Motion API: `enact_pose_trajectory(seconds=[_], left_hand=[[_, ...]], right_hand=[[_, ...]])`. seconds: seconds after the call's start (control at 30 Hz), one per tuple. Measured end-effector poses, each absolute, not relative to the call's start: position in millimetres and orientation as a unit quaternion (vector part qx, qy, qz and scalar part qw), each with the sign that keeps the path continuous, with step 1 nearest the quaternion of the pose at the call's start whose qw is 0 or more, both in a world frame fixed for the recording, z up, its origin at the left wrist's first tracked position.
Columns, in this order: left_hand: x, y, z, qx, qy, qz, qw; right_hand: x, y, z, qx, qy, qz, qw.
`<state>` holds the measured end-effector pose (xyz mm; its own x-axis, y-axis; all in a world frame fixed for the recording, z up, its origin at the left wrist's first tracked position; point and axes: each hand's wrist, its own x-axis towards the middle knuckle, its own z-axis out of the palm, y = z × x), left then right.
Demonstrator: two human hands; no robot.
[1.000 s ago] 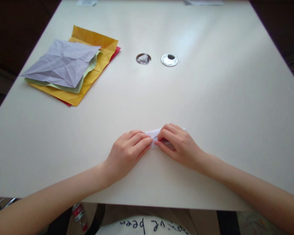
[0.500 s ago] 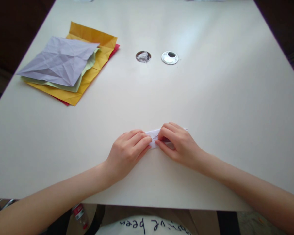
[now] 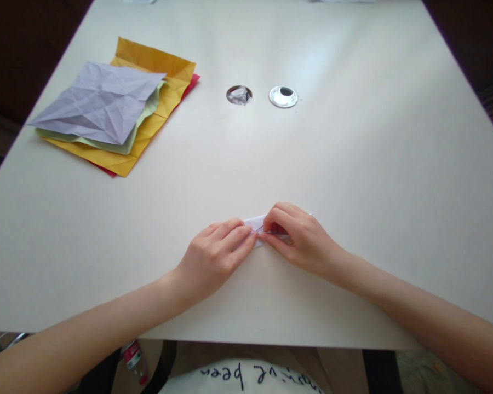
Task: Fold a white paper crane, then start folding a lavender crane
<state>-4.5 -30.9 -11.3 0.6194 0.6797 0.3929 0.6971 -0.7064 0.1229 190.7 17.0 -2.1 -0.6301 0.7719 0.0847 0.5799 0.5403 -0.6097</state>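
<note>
Both hands shifted only slightly since the earlier frames: the left hand point(image 3: 213, 258) had its fingertips drawn closer onto the folded white paper point(image 3: 255, 223), and the right hand point(image 3: 299, 236) edged a little toward the far side of the table point(image 3: 353, 164). The fold looked tighter; judged as pressing a crease flat. Left hand: fingers curled, tips pinning the paper's left end. Right hand: fingers bent, pinching and pressing the paper's right part, most of which it covered. Paper lay flat on the table, near its front edge, directly between the two hands.

Beyond the paper, toward the far side, sat an open cable hole point(image 3: 239, 94) and, just right of it, a metal-rimmed grommet point(image 3: 283, 96). Far left of the paper lay a stack of creased coloured sheets point(image 3: 107, 109), lavender on top, unchanged apart from camera drift.
</note>
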Motion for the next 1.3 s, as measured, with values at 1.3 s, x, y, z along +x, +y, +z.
enact_pose_trajectory(seconds=[1.3], left_hand=[[-4,-44,2,-0.906,-0.375,-0.174,0.094]], right_hand=[[218,-8,-6,-0.237,-0.951,0.075,0.185]])
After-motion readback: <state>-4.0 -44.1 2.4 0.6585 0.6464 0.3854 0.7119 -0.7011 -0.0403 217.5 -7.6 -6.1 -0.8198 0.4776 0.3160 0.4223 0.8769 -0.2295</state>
